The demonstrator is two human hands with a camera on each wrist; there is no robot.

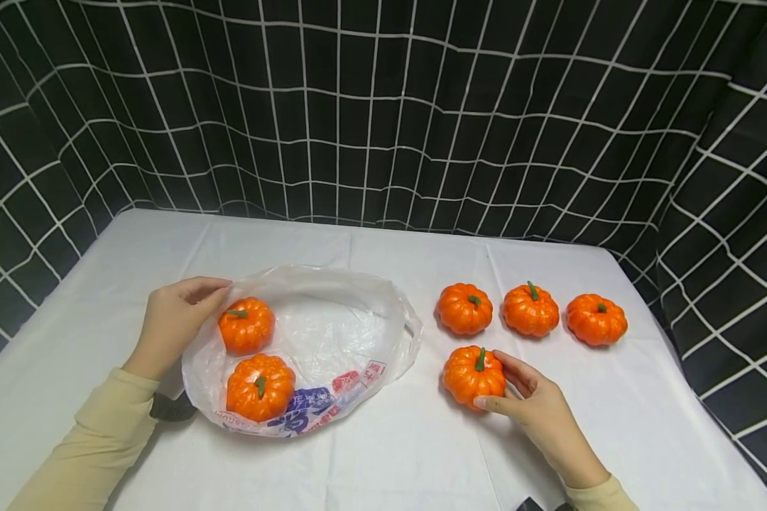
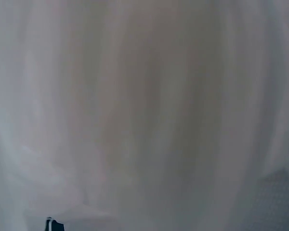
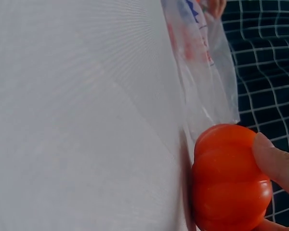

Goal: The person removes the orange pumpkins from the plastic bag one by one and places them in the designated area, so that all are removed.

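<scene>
My left hand point(image 1: 180, 319) pinches the left rim of a translucent plastic bag point(image 1: 332, 312) printed in blue and red. Inside the bag, near that side, lie two small orange pumpkins, an upper pumpkin point(image 1: 246, 326) and a lower pumpkin point(image 1: 259, 389). To the right of the bag, my right hand point(image 1: 537, 411) grips another pumpkin point(image 1: 470, 376), thumb at its near side and fingers at its far right. The right wrist view shows that pumpkin point(image 3: 229, 178) at or just above the cloth. Blurred whitish plastic point(image 2: 144, 115) fills the left wrist view, hiding the left fingers.
Three more pumpkins stand in a row behind the right hand: a left one point(image 1: 464, 309), a middle one point(image 1: 530, 309) and a right one point(image 1: 596, 319). A white cloth point(image 1: 396, 461) covers the table. Black curtain with a white grid point(image 1: 371, 106) surrounds its back and sides.
</scene>
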